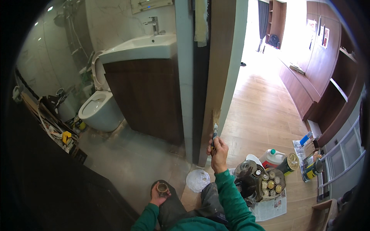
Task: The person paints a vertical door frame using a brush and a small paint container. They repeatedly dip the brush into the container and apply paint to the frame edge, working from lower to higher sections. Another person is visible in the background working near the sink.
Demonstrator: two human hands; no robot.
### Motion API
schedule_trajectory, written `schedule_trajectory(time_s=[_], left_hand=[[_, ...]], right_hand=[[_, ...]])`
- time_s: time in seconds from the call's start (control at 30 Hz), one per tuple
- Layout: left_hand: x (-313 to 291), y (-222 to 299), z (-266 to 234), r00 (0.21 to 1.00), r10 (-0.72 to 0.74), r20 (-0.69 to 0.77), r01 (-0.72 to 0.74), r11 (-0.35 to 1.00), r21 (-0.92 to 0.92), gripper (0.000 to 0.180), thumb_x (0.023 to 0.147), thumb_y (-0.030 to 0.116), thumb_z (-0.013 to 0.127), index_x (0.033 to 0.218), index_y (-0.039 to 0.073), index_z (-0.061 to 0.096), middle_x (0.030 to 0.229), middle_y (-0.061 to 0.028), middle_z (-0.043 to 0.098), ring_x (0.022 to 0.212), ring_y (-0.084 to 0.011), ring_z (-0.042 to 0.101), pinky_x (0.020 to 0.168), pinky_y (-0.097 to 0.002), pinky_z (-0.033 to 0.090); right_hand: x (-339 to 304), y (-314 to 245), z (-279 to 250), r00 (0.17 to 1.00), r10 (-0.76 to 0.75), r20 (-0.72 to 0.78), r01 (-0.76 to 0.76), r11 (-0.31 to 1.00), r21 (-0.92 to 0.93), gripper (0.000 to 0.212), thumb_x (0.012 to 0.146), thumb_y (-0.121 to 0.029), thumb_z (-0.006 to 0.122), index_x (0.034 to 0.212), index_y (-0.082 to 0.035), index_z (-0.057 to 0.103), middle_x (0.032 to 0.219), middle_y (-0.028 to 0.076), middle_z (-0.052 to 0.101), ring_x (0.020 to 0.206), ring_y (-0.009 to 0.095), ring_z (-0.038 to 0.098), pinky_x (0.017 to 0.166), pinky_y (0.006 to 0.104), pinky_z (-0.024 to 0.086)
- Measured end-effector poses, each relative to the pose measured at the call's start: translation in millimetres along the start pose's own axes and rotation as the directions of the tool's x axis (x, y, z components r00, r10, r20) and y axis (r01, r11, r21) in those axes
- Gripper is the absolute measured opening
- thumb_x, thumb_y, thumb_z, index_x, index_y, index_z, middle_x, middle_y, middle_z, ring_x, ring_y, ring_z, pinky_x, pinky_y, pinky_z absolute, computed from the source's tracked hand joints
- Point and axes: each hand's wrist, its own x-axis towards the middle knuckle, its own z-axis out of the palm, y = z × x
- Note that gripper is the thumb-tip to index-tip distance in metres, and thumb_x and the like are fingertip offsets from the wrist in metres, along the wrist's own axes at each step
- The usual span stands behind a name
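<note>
In my right hand (219, 154) is a paintbrush (215, 130), gripped by its handle and pointing upward. Its bristles lie against, or just in front of, the brown wooden door frame (217, 73); exact contact is hard to tell. My left hand (157, 197) rests low by my left knee, fingers wrapped round a small open jar (162, 187) whose contents look dark. A round white disc (198, 181) lies on the floor between the jar and the frame.
To the right, newspaper (275, 210) carries a box of several small jars (271, 184), near a green-capped bottle (273, 157) and a large can (290, 163). A toilet (103, 111) and vanity cabinet (144, 96) stand left. A ladder (345, 154) leans far right.
</note>
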Motion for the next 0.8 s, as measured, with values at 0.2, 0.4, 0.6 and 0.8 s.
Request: schedule_trajectory(time_s=[0.2,0.4,0.6,0.8], left_hand=[[1.0,0.2,1.5,1.000,-0.010,-0.016,0.011,1.000,0.004,0.052,0.096,0.052,0.048,0.090,0.002,0.065,0.077,-0.0178,0.062,0.070,-0.0328,0.058,0.070,-0.0454,0.048],[0.6,0.2,7.2,0.999,0.009,-0.032,-0.008,1.000,0.029,0.053,0.096,0.052,0.048,0.091,0.002,0.064,0.077,-0.0173,0.062,0.070,-0.0322,0.058,0.069,-0.0450,0.047],[0.1,-0.8,1.5,1.000,0.011,0.008,-0.011,1.000,0.019,0.054,0.097,0.052,0.048,0.091,0.001,0.063,0.077,-0.0169,0.062,0.070,-0.0318,0.058,0.069,-0.0448,0.047],[0.8,0.4,-2.2,1.000,0.001,0.004,-0.001,1.000,0.010,0.054,0.097,0.052,0.047,0.091,0.002,0.064,0.076,-0.0173,0.062,0.070,-0.0323,0.059,0.068,-0.0456,0.048]], right_hand=[[-37.5,-33.7,16.9,0.999,0.028,0.042,-0.029,0.999,0.027,0.030,0.104,-0.023,0.052,0.116,0.004,0.059,0.088,0.005,0.059,0.058,0.013,0.054,0.049,0.0257,0.040],[2.6,-108.3,81.1,0.953,-0.241,0.182,0.228,0.970,0.089,0.032,0.105,-0.022,0.052,0.119,0.005,0.059,0.088,0.005,0.059,0.060,0.012,0.055,0.050,0.0228,0.041],[28.6,-111.7,92.9,0.965,-0.236,0.115,0.225,0.969,0.097,0.032,0.105,-0.022,0.052,0.120,0.005,0.060,0.088,0.005,0.059,0.060,0.011,0.056,0.049,0.0233,0.041],[22.4,-55.9,48.1,0.990,-0.129,0.056,0.125,0.989,0.076,0.029,0.105,-0.022,0.052,0.118,0.003,0.061,0.088,0.004,0.059,0.059,0.011,0.056,0.048,0.0234,0.040]])
